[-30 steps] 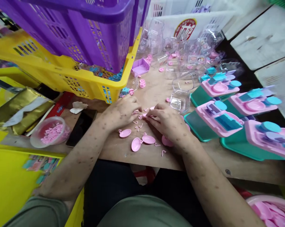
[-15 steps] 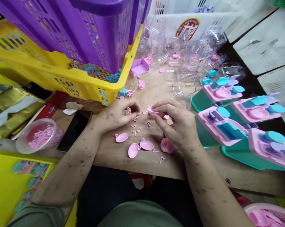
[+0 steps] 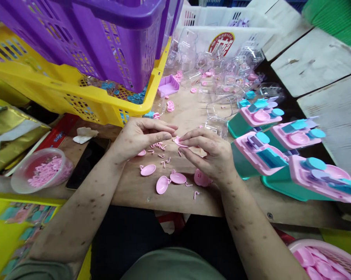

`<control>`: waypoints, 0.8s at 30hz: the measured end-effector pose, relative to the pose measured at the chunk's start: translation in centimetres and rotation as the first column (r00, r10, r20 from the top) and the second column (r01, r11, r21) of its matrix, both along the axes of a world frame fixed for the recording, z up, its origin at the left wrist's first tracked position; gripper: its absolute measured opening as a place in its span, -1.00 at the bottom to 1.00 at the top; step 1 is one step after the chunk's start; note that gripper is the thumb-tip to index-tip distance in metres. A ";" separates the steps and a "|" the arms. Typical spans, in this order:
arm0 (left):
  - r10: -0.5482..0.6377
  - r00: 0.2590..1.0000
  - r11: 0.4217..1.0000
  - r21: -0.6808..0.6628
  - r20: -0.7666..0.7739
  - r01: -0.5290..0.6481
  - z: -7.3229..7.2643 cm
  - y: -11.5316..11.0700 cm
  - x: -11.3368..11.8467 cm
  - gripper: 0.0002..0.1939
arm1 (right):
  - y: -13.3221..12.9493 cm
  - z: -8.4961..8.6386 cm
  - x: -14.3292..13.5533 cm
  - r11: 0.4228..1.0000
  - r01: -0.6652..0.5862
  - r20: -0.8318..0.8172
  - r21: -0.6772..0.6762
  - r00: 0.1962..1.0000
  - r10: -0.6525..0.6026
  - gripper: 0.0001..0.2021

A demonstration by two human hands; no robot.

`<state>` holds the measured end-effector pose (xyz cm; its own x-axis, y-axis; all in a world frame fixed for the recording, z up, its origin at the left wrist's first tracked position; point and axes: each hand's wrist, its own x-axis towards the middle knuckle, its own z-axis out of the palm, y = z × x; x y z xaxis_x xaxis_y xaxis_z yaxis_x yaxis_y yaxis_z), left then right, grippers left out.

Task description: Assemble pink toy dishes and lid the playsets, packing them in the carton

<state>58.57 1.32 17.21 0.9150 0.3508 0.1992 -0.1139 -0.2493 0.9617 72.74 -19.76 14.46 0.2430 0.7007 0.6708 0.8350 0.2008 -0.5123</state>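
Note:
My right hand (image 3: 208, 149) pinches a small pink oval piece (image 3: 179, 141) between thumb and fingers over the wooden table (image 3: 175, 202). My left hand (image 3: 143, 136) is at the left end of that piece, thumb and index fingertips close together; whether they grip a tiny part is too small to tell. Beneath and in front of my left hand lie several small pink hooked pieces (image 3: 161, 156). Nearer the table's front edge are pink oval dishes (image 3: 163, 184) with small knobs. A rounder pink piece (image 3: 202, 178) rests below my right hand.
Teal boxes with pink tops (image 3: 259, 151) stand at the right. A yellow crate (image 3: 105, 103) and purple crate (image 3: 128, 42) fill the back left. Clear plastic shells (image 3: 216, 85) lie at the back. A tub of pink pieces (image 3: 42, 171) and a black phone (image 3: 88, 163) sit left.
My left hand has moved from the small hooked pieces to the end of the oval piece, its fingers straighter. The right hand still holds that piece. The view has shifted slightly.

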 end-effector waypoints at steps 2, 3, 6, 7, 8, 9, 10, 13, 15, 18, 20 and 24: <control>-0.011 1.000 0.999 -0.045 -0.005 0.011 -0.2 0.0 0.1 -0.66 | 0.0 -0.1 0.0 1.000 -0.009 0.015 0.006 1.000 0.009 -0.96; -0.009 1.000 0.997 -0.073 0.001 0.009 -0.4 0.0 0.2 -0.64 | 0.0 -0.2 0.1 1.000 -0.016 0.018 0.011 1.000 0.015 -0.95; 0.012 1.000 0.992 -0.129 0.025 -0.009 -1.1 -0.2 0.5 -0.56 | 0.1 -0.4 0.2 0.999 -0.033 0.032 0.035 0.999 0.032 -0.95; 0.019 1.000 0.991 -0.135 0.021 -0.016 -1.3 -0.2 0.6 -0.55 | 0.2 -0.5 0.2 0.999 -0.036 0.037 0.038 0.999 0.035 -0.94; 0.024 1.000 0.990 -0.138 0.008 -0.023 -1.4 -0.2 0.6 -0.55 | 0.2 -0.6 0.3 0.999 -0.038 0.042 0.038 0.998 0.037 -0.94; 0.032 0.999 0.990 -0.139 -0.009 -0.033 -1.4 -0.2 0.6 -0.56 | 0.2 -0.6 0.3 0.999 -0.040 0.046 0.037 0.998 0.038 -0.94; 0.044 0.999 0.990 -0.133 -0.022 -0.047 -1.5 -0.2 0.5 -0.57 | 0.2 -0.6 0.4 0.999 -0.042 0.048 0.032 0.998 0.040 -0.94; 0.085 0.996 0.992 -0.093 0.001 -0.084 -1.4 -0.1 0.5 -0.60 | 0.2 -0.7 0.4 0.998 -0.063 0.050 0.004 0.997 0.062 -0.96; 0.091 0.995 0.994 -0.056 0.048 -0.089 -1.3 0.0 0.5 -0.64 | 0.1 -0.7 0.4 0.997 -0.072 0.047 -0.020 0.996 0.072 -0.98; 0.047 0.997 0.999 -0.016 0.060 -0.047 -1.1 0.0 0.5 -0.75 | 0.1 -0.6 0.3 0.995 -0.087 0.037 -0.037 0.995 0.089 -0.97; -0.001 1.000 1.000 0.004 0.022 0.001 -0.8 0.1 0.4 -0.79 | 0.1 -0.6 0.3 0.993 -0.113 0.034 -0.027 0.993 0.114 -0.93; -0.083 0.996 0.995 0.058 -0.029 0.085 -0.3 0.3 0.0 -0.81 | 0.2 -0.8 0.4 0.988 -0.155 0.032 -0.006 0.987 0.155 -0.92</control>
<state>58.53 1.61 16.87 0.9461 0.2606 0.1925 -0.1114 -0.2962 0.9486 73.17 -19.61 13.70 0.1098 0.7306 0.6739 0.8099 0.3273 -0.4868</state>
